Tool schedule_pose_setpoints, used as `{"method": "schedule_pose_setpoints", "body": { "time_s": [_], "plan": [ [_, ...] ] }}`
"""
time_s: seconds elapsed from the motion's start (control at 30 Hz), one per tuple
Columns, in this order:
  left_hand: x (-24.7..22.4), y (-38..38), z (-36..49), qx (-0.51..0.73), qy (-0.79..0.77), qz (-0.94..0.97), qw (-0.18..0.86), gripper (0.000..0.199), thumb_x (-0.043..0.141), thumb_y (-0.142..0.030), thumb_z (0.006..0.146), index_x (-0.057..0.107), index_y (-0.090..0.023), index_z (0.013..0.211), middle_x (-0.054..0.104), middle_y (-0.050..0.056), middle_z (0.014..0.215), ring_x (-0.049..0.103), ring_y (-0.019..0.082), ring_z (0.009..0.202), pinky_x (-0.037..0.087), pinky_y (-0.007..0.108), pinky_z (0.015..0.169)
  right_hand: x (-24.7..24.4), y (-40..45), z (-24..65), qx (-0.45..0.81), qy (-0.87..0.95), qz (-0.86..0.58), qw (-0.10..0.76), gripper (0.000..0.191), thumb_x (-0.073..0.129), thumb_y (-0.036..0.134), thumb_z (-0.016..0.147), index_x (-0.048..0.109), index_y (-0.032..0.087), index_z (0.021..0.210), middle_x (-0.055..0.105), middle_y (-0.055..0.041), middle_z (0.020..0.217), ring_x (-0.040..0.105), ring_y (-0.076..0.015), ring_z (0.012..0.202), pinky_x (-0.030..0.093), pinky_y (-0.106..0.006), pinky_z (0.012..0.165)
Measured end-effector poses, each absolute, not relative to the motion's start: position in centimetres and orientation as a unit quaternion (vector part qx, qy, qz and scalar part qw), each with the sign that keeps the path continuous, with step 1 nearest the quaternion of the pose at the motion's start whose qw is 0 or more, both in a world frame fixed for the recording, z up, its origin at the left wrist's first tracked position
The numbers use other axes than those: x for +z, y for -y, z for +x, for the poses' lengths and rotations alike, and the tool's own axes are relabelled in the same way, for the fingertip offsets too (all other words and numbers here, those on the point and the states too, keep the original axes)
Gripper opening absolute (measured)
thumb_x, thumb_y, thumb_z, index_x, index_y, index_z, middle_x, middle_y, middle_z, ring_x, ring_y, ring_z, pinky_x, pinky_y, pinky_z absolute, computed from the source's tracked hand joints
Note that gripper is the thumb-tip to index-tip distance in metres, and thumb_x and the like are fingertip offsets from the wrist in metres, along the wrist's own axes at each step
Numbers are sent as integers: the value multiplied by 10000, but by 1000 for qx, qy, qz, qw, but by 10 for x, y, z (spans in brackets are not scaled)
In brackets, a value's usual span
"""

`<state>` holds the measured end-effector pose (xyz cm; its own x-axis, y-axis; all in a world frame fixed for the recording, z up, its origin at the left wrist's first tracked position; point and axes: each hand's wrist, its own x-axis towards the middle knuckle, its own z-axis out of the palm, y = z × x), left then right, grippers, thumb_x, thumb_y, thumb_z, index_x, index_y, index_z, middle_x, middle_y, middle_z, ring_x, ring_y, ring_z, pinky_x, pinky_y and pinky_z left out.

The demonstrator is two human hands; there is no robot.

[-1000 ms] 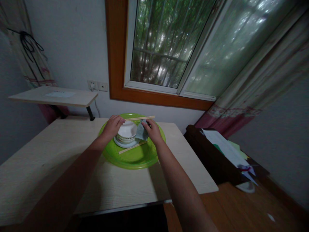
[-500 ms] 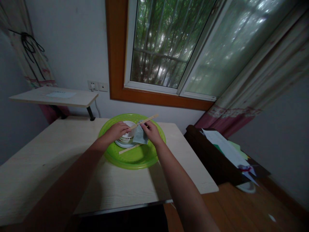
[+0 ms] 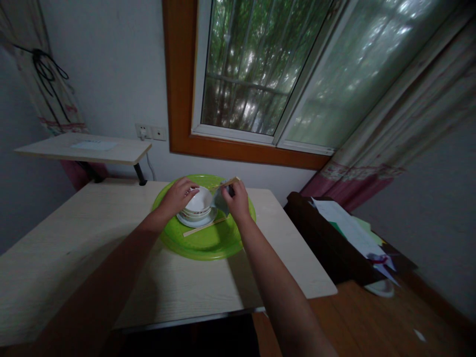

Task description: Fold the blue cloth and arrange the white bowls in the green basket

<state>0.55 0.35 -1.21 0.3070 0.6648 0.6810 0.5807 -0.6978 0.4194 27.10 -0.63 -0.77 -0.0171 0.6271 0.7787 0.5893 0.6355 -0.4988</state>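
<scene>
Head | green basin (image 3: 213,244): bowls (image 3: 199,202), chopsticks (image 3: 204,227) | right grip (image 3: 237,199) clamped on cloth (image 3: 220,202) | left grip (image 3: 177,198): cannot tell

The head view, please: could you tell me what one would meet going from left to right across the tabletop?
Pale wooden raised shelf → left hand → stacked round white bowls → grey cloth → right hand.

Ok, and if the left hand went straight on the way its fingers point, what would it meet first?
Most likely the top white bowl: the left hand is right at its rim, though contact is hard to judge. Past it is the grey cloth in the right hand.
</scene>
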Motion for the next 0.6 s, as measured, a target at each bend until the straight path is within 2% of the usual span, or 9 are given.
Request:
{"method": "schedule_pose_setpoints", "body": {
  "time_s": [0.07, 0.27, 0.5, 0.6],
  "plan": [
    [-12, -2, 6, 448, -382, 807, 45, 183, 662, -332, 1063, 793, -210, 1104, 733, 82, 1058, 692, 257, 1009, 583, 427, 975, -6, 7, 272, -7, 722, -423, 548, 20, 690, 237, 962, 671, 243, 958, 715, -81, 1031, 631, -272, 1001, 531, -404, 936],
    [-11, 3, 8, 464, -375, 802, 27, 211, 748, -330, 1014, 763, -209, 1186, 696, 56, 1067, 663, 212, 863, 589, 387, 886, -4, 10, 269, -61, 766, -442, 463, 134, 721, 136, 949, 716, 225, 1049, 734, -106, 1096, 613, -303, 1053, 507, -426, 966],
    [-11, 10, 7, 491, -319, 811, -24, 411, 810, -304, 988, 705, -243, 1381, 696, 57, 1126, 658, 179, 835, 598, 338, 811, 2, 18, 260, -86, 808, -486, 320, 152, 746, 95, 985, 780, 197, 1094, 726, -146, 1161, 590, -337, 1130, 507, -440, 1002],
    [-12, 11, 7, 479, -303, 822, -45, 376, 766, -298, 1024, 718, -257, 1395, 715, 76, 1176, 676, 184, 843, 612, 337, 802, 4, 20, 259, -91, 821, -489, 281, 158, 746, 87, 995, 793, 190, 1105, 730, -152, 1166, 585, -338, 1146, 507, -440, 1013]
  ]
}}
